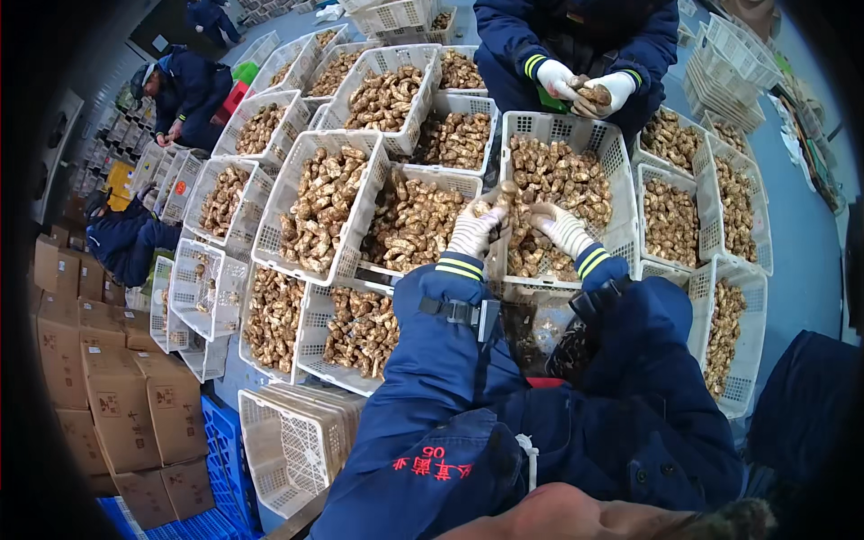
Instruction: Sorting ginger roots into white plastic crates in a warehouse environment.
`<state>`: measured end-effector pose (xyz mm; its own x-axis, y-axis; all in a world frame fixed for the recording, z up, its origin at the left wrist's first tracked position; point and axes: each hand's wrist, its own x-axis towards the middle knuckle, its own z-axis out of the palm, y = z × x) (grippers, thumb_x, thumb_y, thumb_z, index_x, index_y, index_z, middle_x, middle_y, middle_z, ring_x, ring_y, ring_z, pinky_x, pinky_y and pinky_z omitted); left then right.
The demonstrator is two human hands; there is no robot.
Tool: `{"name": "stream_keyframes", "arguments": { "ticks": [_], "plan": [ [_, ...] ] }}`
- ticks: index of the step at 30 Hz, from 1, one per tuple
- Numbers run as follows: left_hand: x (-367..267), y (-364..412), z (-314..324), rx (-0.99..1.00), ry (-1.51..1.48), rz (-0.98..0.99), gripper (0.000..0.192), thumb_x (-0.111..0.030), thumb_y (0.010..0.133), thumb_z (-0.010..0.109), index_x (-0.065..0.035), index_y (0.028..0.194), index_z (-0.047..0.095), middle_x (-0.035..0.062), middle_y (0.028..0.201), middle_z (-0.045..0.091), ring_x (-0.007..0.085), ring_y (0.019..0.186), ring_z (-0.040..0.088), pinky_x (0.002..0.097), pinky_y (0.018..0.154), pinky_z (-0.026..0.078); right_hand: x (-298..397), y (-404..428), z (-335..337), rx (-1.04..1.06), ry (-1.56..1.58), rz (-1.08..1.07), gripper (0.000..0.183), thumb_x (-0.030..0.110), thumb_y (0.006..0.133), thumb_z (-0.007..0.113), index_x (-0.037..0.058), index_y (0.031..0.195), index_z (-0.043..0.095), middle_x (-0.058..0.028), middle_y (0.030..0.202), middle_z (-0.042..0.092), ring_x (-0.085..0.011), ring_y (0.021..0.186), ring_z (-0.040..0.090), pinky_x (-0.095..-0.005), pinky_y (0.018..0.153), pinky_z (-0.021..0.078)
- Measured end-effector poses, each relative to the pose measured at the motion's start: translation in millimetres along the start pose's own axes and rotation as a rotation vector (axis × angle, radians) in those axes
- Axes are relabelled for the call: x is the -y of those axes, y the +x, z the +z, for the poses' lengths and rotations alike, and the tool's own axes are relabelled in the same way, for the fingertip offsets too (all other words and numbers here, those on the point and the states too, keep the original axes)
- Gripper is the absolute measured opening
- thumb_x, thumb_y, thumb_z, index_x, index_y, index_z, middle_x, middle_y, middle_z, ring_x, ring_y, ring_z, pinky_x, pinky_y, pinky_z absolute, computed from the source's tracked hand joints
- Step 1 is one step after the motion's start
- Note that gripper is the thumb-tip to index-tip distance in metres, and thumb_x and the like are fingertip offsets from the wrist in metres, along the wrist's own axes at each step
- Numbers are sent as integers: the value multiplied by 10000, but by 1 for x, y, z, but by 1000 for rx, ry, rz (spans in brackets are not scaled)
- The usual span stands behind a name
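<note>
My left hand [477,223], in a white striped knit glove, grips a brown and cream mushroom [506,194] with its cap upward, above the near-left part of a white perforated plastic crate [624,223]. Close by on the right, my right hand [559,226], gloved alike, has its fingertips bent towards the same mushroom; whether they hold a piece of their own I cannot tell. Many stubby mushrooms [563,175] fill the crate below. To the left stands another crate of mushrooms [422,216], and beyond it a taller-sided one [324,209].
Across the crate a co-worker's white-gloved hands [587,94] hold a mushroom. More filled crates surround me on both sides. Nested crates [290,445] stand at lower left, near cardboard boxes [121,405] and a blue plastic pallet [226,459]. Other people crouch at far left.
</note>
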<state>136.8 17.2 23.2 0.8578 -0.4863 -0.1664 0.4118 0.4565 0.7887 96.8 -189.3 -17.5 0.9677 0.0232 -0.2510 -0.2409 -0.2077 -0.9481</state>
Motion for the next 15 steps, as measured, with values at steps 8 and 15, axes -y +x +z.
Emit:
{"name": "stream_keyframes", "arguments": {
  "ticks": [8,15],
  "plan": [
    [-24,-10,-2,-121,-182,45,351,-158,794,687,-85,1113,560,25,898,616,120,775,594,236,656,488,-65,44,18,-1,-799,45,393,234,796,602,30,1131,572,-199,1076,615,-347,1046,562,-386,897,450],
    [-3,-1,4,-130,-95,19,620,-54,774,673,1,1319,383,61,951,625,155,834,601,291,793,488,-73,53,47,6,-878,209,434,226,782,615,137,1202,550,-212,1044,618,-371,1016,579,-430,863,475]
  ]
}}
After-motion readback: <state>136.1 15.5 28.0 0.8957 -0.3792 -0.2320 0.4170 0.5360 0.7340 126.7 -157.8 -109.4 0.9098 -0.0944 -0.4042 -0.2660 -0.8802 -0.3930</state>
